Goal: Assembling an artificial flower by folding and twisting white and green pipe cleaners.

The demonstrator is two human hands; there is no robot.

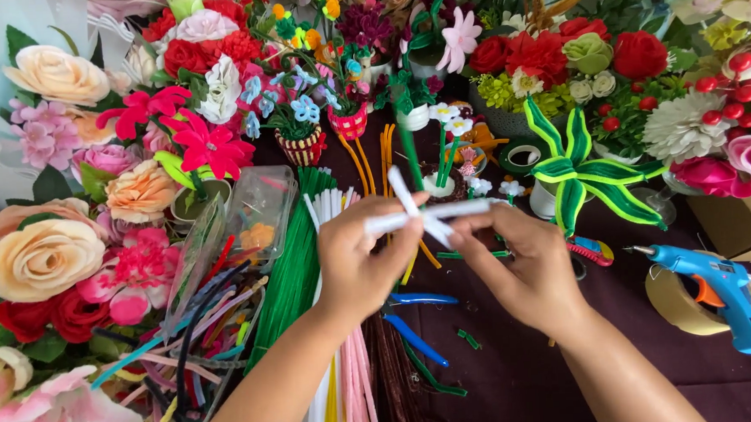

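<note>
Glue gun [717, 293] lies right of pliers [414, 319], flowers [208, 41] behind.

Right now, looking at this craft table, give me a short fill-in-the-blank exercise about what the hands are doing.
1. Both hands, left and right, hold crossed fuzzy pipe cleaners coloured ____.
2. The plastic glue gun at the right is ____.
3. The blue-handled pliers lie ____ the hands.

Missing words: white; blue; below
</note>
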